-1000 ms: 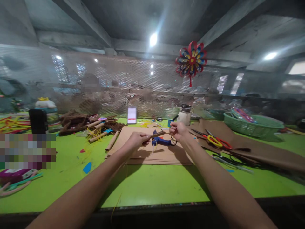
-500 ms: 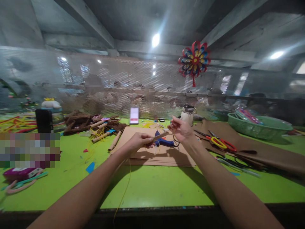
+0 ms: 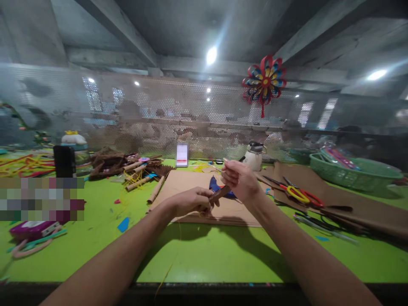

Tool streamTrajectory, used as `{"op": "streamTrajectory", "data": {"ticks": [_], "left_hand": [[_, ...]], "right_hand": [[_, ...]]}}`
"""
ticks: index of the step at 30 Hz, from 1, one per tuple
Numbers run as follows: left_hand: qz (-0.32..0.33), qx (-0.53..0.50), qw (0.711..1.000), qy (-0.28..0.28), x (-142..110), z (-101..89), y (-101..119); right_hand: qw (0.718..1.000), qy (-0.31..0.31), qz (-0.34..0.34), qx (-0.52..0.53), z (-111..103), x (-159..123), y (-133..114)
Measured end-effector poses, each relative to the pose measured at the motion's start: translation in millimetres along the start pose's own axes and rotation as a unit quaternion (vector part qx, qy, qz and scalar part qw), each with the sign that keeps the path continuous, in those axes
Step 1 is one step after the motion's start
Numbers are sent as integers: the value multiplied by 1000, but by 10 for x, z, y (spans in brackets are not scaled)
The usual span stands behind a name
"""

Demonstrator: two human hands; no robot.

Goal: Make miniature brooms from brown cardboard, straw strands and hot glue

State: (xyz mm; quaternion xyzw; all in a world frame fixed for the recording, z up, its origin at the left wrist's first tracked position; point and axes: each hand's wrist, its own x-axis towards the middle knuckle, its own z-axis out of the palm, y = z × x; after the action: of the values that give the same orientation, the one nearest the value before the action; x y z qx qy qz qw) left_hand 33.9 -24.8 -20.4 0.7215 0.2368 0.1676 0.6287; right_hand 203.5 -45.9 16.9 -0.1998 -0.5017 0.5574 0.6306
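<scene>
My left hand (image 3: 193, 200) is closed around the lower end of a narrow brown paper strip (image 3: 219, 194) above the cardboard. My right hand (image 3: 240, 179), fingers curled, is at the strip's upper end; its palm side is partly hidden. A thin yellow string (image 3: 168, 272) trails below my left forearm to the table edge. Behind the strip lies a blue hot glue gun (image 3: 214, 184), partly covered by my right hand. Both hands hover over the stacked brown cardboard sheets (image 3: 181, 182).
Left of the cardboard lie brown paper rolls (image 3: 135, 183) tangled with yellow string. Scissors (image 3: 298, 194) rest on brown paper (image 3: 360, 206) at right, near a green basket (image 3: 376, 173). A phone (image 3: 182, 154) and a white bottle (image 3: 254, 157) stand behind.
My right hand has come lower and its fingers have curled in at the strip's end. The strip has turned and now shows a darker side. The view has shifted slightly.
</scene>
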Motion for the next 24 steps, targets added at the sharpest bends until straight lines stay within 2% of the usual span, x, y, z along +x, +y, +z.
{"op": "streamTrajectory", "data": {"ticks": [6, 10, 14, 18, 22, 24], "left_hand": [[-1, 37, 999, 19, 6, 79, 13], [31, 189, 979, 70, 53, 120, 16], [76, 344, 920, 169, 121, 76, -36], [70, 452, 853, 253, 142, 78, -62], [35, 572, 766, 292, 147, 172, -73], [25, 611, 735, 294, 159, 206, -94]], "right_hand": [[1000, -12, 19, 9, -18, 6, 27], [1000, -12, 27, 5, -80, 33, -6], [999, -10, 29, 15, -134, 47, -81], [999, 28, 23, -28, -175, 59, -136], [994, 83, -4, -77, -218, 91, -130], [992, 97, -7, -83, -244, 115, -102]]}}
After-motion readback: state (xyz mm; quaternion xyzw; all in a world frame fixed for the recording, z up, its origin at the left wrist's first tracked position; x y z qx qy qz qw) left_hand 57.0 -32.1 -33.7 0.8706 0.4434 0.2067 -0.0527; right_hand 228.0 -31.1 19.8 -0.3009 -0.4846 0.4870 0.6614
